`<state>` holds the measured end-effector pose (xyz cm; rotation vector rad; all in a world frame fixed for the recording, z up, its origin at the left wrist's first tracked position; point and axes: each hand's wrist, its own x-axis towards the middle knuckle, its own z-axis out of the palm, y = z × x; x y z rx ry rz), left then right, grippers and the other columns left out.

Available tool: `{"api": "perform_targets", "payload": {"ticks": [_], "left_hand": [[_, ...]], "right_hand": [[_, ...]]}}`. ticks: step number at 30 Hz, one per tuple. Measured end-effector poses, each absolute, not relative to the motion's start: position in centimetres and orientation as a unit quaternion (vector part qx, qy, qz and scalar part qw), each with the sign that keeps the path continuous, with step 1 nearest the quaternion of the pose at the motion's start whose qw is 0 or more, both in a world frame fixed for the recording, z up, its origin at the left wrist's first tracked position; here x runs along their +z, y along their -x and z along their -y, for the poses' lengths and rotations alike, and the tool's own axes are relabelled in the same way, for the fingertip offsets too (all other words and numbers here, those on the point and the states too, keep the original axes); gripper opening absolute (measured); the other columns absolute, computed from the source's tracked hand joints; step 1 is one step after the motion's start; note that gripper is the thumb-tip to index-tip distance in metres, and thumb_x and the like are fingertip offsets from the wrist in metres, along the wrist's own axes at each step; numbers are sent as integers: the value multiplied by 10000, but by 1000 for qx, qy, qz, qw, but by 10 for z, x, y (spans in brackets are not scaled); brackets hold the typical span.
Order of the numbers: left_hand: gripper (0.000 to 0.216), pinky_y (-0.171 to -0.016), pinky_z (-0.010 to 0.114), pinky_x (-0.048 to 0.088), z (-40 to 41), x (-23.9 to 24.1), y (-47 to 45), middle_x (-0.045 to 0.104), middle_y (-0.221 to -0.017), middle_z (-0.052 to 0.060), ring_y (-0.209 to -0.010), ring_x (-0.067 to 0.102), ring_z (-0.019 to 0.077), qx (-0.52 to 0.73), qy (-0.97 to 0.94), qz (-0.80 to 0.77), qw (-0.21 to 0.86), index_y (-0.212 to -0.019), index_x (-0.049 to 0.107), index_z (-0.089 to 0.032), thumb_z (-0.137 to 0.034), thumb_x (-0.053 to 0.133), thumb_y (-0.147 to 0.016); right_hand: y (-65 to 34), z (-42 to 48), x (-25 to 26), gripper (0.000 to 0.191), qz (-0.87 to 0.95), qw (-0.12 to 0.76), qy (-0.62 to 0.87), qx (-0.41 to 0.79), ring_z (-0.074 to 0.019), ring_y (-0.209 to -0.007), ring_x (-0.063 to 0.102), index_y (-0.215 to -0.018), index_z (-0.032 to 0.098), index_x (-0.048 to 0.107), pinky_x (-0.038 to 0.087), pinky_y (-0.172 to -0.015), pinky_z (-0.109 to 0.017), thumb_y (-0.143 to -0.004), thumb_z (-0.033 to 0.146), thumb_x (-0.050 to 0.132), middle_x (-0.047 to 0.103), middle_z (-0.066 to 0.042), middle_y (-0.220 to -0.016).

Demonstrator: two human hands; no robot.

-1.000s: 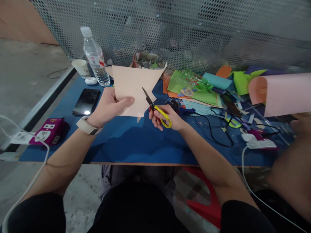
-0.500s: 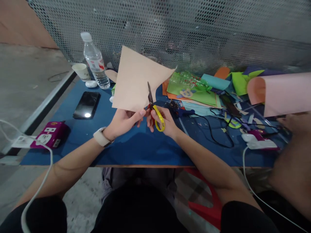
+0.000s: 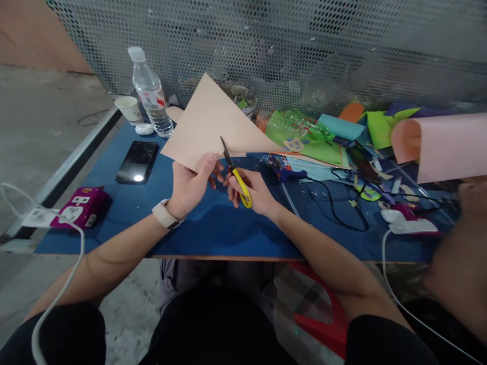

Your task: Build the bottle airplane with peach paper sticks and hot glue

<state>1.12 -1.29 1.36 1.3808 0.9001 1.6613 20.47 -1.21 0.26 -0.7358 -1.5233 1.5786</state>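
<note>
A beige sheet of paper [image 3: 207, 119] is held up above the blue table, one corner pointing away from me. My left hand [image 3: 192, 185] pinches its near edge, thumb on top and fingers underneath. In my right hand [image 3: 253, 190] is a pair of scissors [image 3: 240, 187] with yellow handles, their dark blades pointing up and left across the paper's near edge. The blades look nearly closed. Whether they touch the paper I cannot tell. Fingers of both hands come close together below the sheet.
On the left are a black phone [image 3: 137, 162], a water bottle [image 3: 152, 96], a paper cup [image 3: 128, 110] and a purple socket block [image 3: 78, 208]. Green paper [image 3: 323, 144], scraps and a blue glue gun [image 3: 287, 174] lie right. Another person's arm [image 3: 462, 243] holds pink paper [image 3: 454, 147].
The beige paper has turned, its right corner dropping and its far corner shifting right. My left hand moved slightly left, and the scissors shifted left and down.
</note>
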Motion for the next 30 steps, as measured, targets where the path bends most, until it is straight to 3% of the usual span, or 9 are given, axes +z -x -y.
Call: {"api": "perform_targets", "payload": {"ticks": [15,22,30], "left_hand": [[567,-460,297,617,11,14,-4,744,-668,73,-489,688,173,645,-555,-363,380,-726,789,-167,-640,899,-1019],[550,-459,281,602,8,18,1,727,-664,58,-497,684,163,622,-567,-380,383,-713,742,-183,-613,892,-1021],[516,-446,264,603,10,24,0,742,-663,65,-481,694,163,616,-553,-387,407,-694,760,-171,-560,930,-987]], "right_hand": [[-209,11,7,702,606,374,334,618,-108,-447,604,-937,205,673,508,-436,-238,-862,859,916,675,46,-645],[-215,9,9,626,612,366,350,607,-105,-419,589,-930,201,690,452,-414,-233,-890,775,935,678,44,-619],[-220,6,9,690,629,363,358,587,-93,-401,582,-897,196,694,411,-389,-223,-884,851,907,679,37,-614]]}}
